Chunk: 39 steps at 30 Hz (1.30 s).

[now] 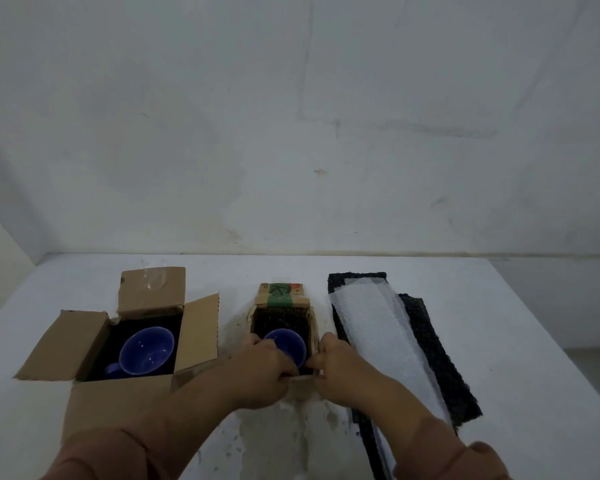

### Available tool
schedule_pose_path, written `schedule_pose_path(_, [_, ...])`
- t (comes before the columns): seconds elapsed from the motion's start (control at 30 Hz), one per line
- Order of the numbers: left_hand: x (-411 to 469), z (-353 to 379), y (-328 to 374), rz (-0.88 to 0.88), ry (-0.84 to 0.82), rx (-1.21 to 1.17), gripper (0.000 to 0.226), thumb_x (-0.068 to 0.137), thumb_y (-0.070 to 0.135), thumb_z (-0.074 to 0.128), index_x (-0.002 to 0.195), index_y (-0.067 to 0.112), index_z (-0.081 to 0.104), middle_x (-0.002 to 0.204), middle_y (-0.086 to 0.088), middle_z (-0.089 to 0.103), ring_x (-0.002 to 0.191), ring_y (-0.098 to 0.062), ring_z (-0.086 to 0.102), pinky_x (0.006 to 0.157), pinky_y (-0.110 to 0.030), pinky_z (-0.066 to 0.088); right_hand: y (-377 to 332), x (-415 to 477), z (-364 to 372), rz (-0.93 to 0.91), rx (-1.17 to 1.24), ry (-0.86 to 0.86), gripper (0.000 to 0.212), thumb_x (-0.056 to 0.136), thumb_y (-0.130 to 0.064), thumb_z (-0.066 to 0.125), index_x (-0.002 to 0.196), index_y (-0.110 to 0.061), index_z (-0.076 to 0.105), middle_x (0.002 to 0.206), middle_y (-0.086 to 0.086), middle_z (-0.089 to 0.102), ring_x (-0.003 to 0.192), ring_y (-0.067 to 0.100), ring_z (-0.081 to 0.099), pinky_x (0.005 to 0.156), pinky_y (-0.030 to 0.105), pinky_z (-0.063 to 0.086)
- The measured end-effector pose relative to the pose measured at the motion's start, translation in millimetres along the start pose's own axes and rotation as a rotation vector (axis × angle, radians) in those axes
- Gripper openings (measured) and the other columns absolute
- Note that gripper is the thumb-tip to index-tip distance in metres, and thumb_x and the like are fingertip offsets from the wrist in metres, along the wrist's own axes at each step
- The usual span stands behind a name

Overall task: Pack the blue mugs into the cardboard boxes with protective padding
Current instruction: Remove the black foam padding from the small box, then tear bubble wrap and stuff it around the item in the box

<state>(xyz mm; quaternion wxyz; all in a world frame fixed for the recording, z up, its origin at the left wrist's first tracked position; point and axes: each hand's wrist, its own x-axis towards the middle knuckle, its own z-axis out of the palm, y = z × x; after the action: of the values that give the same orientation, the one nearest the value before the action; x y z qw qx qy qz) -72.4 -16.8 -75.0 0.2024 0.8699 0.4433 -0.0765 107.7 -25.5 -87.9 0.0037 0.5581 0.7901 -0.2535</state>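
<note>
A large open cardboard box (94, 344) on the left holds a blue mug (146, 351) lying on dark padding. In the middle stands a smaller cardboard box (283, 297) lined with black padding, with a second blue mug (288, 342) inside. My left hand (260, 368) and my right hand (336, 368) meet at this small box's near edge, both pinching its front flap (300, 377). My fingers hide the near part of the mug and the flap.
To the right lie strips of white bubble wrap (374, 337) over black foam padding (440, 368). The white table (499, 323) ends at a wall behind and drops off at the right edge.
</note>
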Motion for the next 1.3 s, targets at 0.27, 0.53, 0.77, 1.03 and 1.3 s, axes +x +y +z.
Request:
schedule_pose_path(0.27, [18,-8,30,-0.084,0.197,-0.087,0.028,0.085,0.027,0.041,0.092,0.029,0.068,0.093,0.008,0.055,0.088,-0.016,0.048,0.081,-0.034,0.032,30,-11,-14,0.125,0.291,0.181,0.044,0.088,-0.007,0.047,0.129,-0.022,0.054,0.119,0.009,0.046,0.1,0.017,0.048,0.08,0.018,0.035])
schedule_pose_path(0.53, [79,30,116,-0.517,0.001,-1.307,0.038,0.09,0.005,0.048,0.127,0.006,0.053,0.128,-0.014,0.058,0.101,-0.021,0.06,0.082,-0.028,0.051,108,-40,6,0.534,0.146,0.136,0.035,0.092,-0.008,0.041,0.121,-0.011,0.06,0.131,0.011,0.049,0.113,0.021,0.053,0.086,0.015,0.039])
schedule_pose_path(0.77, [104,40,123,-0.732,0.085,-1.471,0.009,0.091,0.01,0.053,0.084,0.009,0.06,0.101,-0.016,0.063,0.08,-0.023,0.055,0.062,-0.027,0.044,114,-45,15,0.46,0.074,0.153,0.035,0.093,-0.016,0.042,0.127,-0.018,0.053,0.136,0.004,0.043,0.121,0.014,0.044,0.095,0.012,0.029])
schedule_pose_path(1.03, [109,41,125,-0.478,0.239,-1.004,0.03,0.088,0.024,0.061,0.063,0.022,0.043,0.067,0.005,0.051,0.07,-0.011,0.051,0.061,-0.022,0.041,113,-45,7,0.483,0.285,0.194,0.024,0.091,-0.009,0.044,0.1,-0.017,0.065,0.128,0.012,0.053,0.117,0.023,0.05,0.092,0.02,0.038])
schedule_pose_path(1.3, [74,-30,102,-0.308,0.42,-1.193,0.015,0.088,0.024,0.063,0.081,0.019,0.05,0.085,-0.005,0.071,0.07,-0.008,0.066,0.059,-0.02,0.047,110,-56,-47,0.45,1.22,0.4,0.026,0.075,0.007,0.057,0.083,-0.016,0.047,0.084,0.005,0.051,0.076,0.02,0.051,0.066,0.032,0.04])
